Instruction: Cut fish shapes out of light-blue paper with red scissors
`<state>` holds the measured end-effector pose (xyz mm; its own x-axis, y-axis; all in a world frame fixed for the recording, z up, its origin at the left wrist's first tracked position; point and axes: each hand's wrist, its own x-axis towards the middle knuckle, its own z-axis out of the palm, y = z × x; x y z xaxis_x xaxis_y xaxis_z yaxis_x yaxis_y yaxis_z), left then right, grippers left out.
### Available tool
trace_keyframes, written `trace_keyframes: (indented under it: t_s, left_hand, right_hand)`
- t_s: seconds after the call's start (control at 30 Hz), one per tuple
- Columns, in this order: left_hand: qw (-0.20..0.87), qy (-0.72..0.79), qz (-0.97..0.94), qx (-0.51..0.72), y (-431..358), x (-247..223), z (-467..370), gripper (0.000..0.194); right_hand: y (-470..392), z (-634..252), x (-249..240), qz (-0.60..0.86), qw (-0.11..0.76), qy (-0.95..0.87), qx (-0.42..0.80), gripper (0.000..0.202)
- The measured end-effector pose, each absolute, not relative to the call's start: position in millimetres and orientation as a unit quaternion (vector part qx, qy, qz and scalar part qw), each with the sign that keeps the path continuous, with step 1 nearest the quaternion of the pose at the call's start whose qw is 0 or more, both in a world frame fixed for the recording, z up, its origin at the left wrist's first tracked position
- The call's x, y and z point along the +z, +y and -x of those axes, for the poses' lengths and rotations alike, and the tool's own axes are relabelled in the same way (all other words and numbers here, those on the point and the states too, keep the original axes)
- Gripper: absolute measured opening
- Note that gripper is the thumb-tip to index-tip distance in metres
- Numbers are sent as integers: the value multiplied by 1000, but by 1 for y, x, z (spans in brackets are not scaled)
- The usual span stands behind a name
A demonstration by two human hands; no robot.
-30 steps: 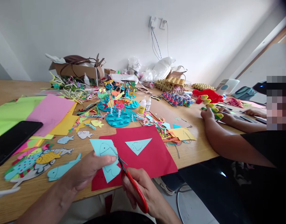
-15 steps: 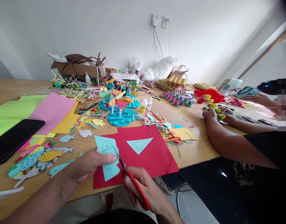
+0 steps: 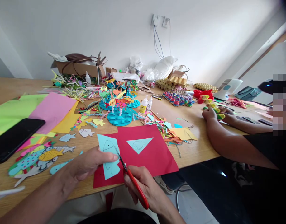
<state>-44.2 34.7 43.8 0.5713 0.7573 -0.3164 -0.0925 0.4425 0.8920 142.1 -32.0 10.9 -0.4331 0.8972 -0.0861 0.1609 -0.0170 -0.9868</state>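
My left hand (image 3: pixel 95 160) pinches a light blue piece of paper (image 3: pixel 109 171) with a fish outline drawn on it, thumb on top. Red-handled scissors (image 3: pixel 136 186) sit in my right hand (image 3: pixel 144 180), their blades at the right edge of that paper, along the drawn line. Beneath both hands lies red paper (image 3: pixel 154 160) at the table's front edge. A light blue triangle of paper (image 3: pixel 138 145) with a smaller drawn fish rests on the red paper.
Cut-out paper fish (image 3: pixel 49 155) and a black phone (image 3: pixel 18 140) lie at the left. Ahead stand blue bases (image 3: pixel 119 118) with paper fish and glue bottles (image 3: pixel 143 106). Paper scraps (image 3: pixel 166 129) are heaped beyond the red sheet. Another person's hands (image 3: pixel 212 114) work at the right.
The blue paper in my left hand has turned and shifted slightly to the right. The scissors stay at its edge with little movement. At the right, the other person's far hand no longer shows.
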Motion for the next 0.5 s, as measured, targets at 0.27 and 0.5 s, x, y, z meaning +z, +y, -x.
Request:
trace_keyframes:
  t_s: [0.27, 0.5]
  left_hand:
    - [782, 360, -432, 268, 37, 44, 44, 20]
    - [787, 365, -426, 258, 39, 46, 44, 20]
  right_hand:
    - [-31, -142, 15, 458, 289, -655, 527, 34]
    - [-30, -143, 17, 472, 283, -671, 498, 34]
